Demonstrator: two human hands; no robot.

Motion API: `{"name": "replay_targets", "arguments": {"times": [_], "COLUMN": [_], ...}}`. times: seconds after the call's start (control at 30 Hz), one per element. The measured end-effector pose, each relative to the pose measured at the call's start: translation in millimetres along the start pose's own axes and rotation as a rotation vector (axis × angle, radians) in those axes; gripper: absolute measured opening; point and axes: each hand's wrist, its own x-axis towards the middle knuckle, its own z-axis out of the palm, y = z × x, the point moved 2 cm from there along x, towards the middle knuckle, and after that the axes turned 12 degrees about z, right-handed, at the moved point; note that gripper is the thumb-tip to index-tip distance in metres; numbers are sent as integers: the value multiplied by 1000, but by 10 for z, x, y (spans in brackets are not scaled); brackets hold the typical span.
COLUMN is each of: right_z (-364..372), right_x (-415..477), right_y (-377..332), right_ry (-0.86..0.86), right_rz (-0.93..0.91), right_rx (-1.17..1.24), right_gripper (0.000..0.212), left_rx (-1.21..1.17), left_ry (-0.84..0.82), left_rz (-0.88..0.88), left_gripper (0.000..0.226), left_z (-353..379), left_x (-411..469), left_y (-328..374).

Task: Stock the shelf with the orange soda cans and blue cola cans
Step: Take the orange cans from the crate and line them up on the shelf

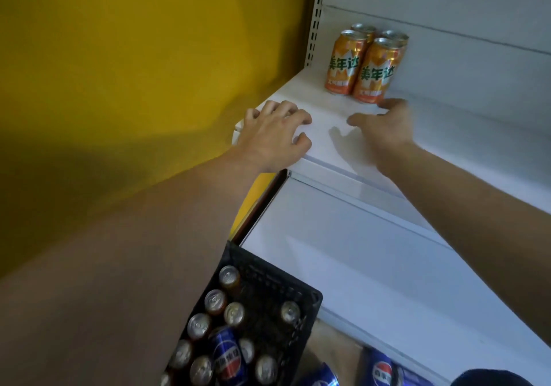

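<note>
Mustard-yellow wall (119, 57) takes up everything left of my left hand (269, 135), kinda dim with soft shadows on it. Beyond my right hand (387, 129) there's the white back panel (477, 66) and a slotted upright (316, 18). A white lower shelf (372, 266) sits below both hands.

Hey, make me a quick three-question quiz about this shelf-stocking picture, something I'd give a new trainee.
1. Multiple choice: how many orange cans stand on the upper shelf? A) two B) four C) six
2. True or false: the left hand is holding a can.
3. Fill in: the blue can lying on its side is inside the black ____.
Key: 1) B. 2) False; it rests on the shelf's front corner with nothing in it. 3) crate.
</note>
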Motion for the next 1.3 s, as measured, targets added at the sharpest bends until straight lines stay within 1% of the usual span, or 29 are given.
{"name": "replay_targets", "arguments": {"times": [0.07, 0.13, 0.17, 0.23, 0.27, 0.33, 0.37, 0.4, 0.47, 0.53, 0.57, 0.63, 0.7, 0.73, 0.77, 0.83, 0.87, 0.97, 1.03, 1.13, 1.2, 1.3], "right_z": [-11, -22, -20, 20, 71, 226, 313, 400, 569, 727, 799, 931, 1042, 1097, 1153, 1272, 1331, 1507, 1625, 1784, 1829, 1849], "right_x": [-383, -800, -1000, -1310, -1396, -1469, -1470, -1453, -1399, -1334, -1301, -1230, -1161, -1123, -1096, -1043, -1020, -950, -935, -955, -1019, -1041], "right_y": [73, 188, 268, 506, 673, 1076, 1296, 1520, 1910, 2211, 2339, 2583, 2818, 2939, 3050, 3273, 3376, 3637, 3755, 3899, 3960, 4006], "right_ry": [-53, -100, -134, -210, -247, -308, -331, -353, -411, -471, -502, -576, -652, -686, -717, -770, -795, -822, -819, -773, -728, -679], "right_rz": [-86, -240, -314, -399, -397, -333, -282, -228, -149, -125, -126, -123, -105, -108, -119, -145, -167, -288, -341, -390, -449, -502], "right_rx": [-35, -38, -39, -59, -80, -158, -214, -277, -399, -519, -579, -708, -833, -898, -966, -1097, -1166, -1414, -1541, -1741, -1888, -1947], "right_gripper": [48, 41, 38, 33, 32, 32, 32, 30, 28, 26, 25, 27, 35, 39, 42, 46, 49, 58, 56, 48, 42, 37], "left_rx": [4, -8, -22, -55, -79, -123, -128, -124, -114, -120, -124, -124, -97, -81, -71, -55, -37, -7, -17, -9, -9, 19], "left_ry": [-49, -64, -37, 86, 154, 282, 312, 305, 200, 30, -76, -334, -598, -704, -792, -914, -922, -821, -818, -835, -839, -827], "left_rz": [0, -2, -4, 35, 67, 112, 110, 98, 73, 63, 59, 41, 25, 18, 11, 27, 49, 104, 140, 193, 190, 188], "left_gripper": [45, 45, 45, 48, 50, 53, 50, 46, 37, 36, 41, 56, 70, 72, 71, 59, 51, 34, 26, 22, 22, 22], "left_z": [-19, -2, 16, 80, 130, 286, 394, 527, 829, 1126, 1264, 1543, 1838, 1981, 2118, 2384, 2491, 2669, 2724, 2824, 2858, 2867], "left_x": [1, -49, -129, -420, -619, -1039, -1226, -1384, -1581, -1644, -1648, -1626, -1601, -1607, -1635, -1720, -1752, -1728, -1666, -1614, -1633, -1617], "left_y": [16, 76, 117, 230, 292, 392, 422, 432, 357, 181, 79, -118, -291, -355, -406, -467, -482, -517, -561, -628, -645, -627]}}
